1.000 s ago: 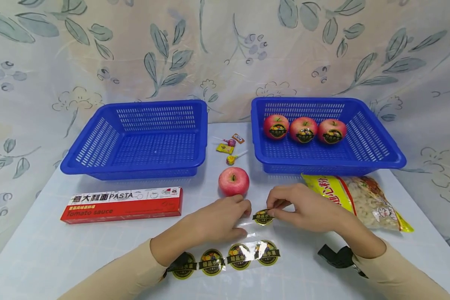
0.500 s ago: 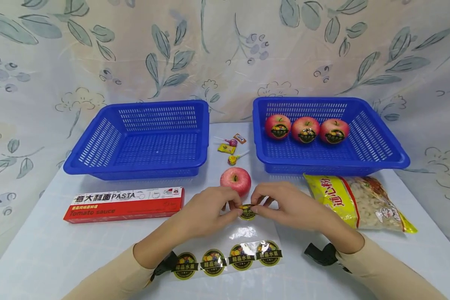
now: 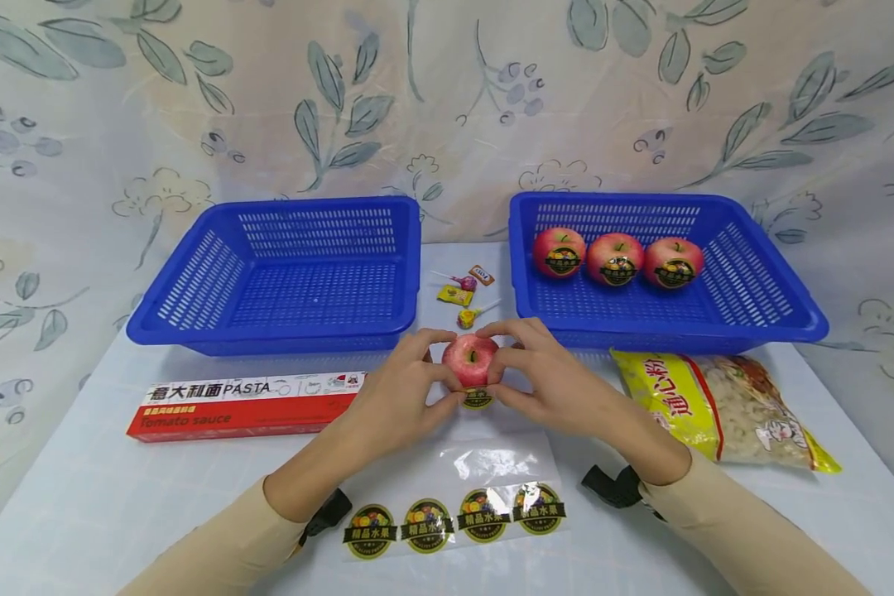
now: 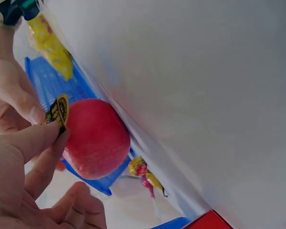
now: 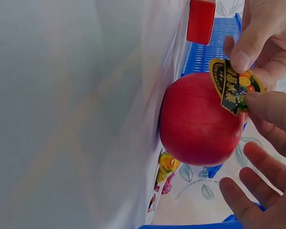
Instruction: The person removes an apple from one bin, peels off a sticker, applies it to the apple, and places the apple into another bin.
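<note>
A round black-and-gold fruit sticker point(image 3: 478, 399) is stretched between my two hands at the near side of a red apple point(image 3: 468, 360). My left hand point(image 3: 406, 381) pinches one edge of it between thumb and finger. The opposite edge is pinched by my right hand point(image 3: 551, 377). Other fingers of both hands spread around the apple's sides and back. In the right wrist view the sticker point(image 5: 233, 86) bends slightly and overlaps the apple's upper side. Nearer the front lies a clear sheet point(image 3: 492, 459) with a row of several matching stickers.
Behind stand two blue baskets; the right basket point(image 3: 670, 335) holds three stickered apples point(image 3: 616, 259), and the left basket point(image 3: 276, 338) is at the other side. Candies point(image 3: 456, 295) lie between them. A red pasta box point(image 3: 246, 406) is left, a yellow pasta bag point(image 3: 723, 410) right.
The right hand has brought the sticker from the sheet leftward and up to the apple. The left hand has come off the sheet and taken the sticker's other edge.
</note>
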The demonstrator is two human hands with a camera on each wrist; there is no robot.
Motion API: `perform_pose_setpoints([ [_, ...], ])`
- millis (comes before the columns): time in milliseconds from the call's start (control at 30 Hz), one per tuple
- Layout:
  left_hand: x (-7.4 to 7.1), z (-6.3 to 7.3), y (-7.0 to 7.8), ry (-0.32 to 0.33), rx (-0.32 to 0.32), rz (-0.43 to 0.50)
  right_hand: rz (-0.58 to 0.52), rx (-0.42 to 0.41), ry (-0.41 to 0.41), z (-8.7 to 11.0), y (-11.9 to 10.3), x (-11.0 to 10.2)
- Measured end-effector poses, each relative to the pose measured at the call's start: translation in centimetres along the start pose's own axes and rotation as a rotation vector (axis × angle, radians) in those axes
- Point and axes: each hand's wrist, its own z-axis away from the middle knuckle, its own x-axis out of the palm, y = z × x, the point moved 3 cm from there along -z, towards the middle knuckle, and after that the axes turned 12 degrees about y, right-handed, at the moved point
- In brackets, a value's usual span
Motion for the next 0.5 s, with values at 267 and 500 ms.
perform_pose_setpoints([
  [267,0.2,-0.5,-0.3,-0.030,-0.001,-0.032,0.010,0.043,-0.056,-0.6,0.2,0.4],
  [500,0.5,-1.2,-0.6,-0.023,0.018,-0.026,-0.002,0.051,-0.051,-0.7,0.9,0.4],
])
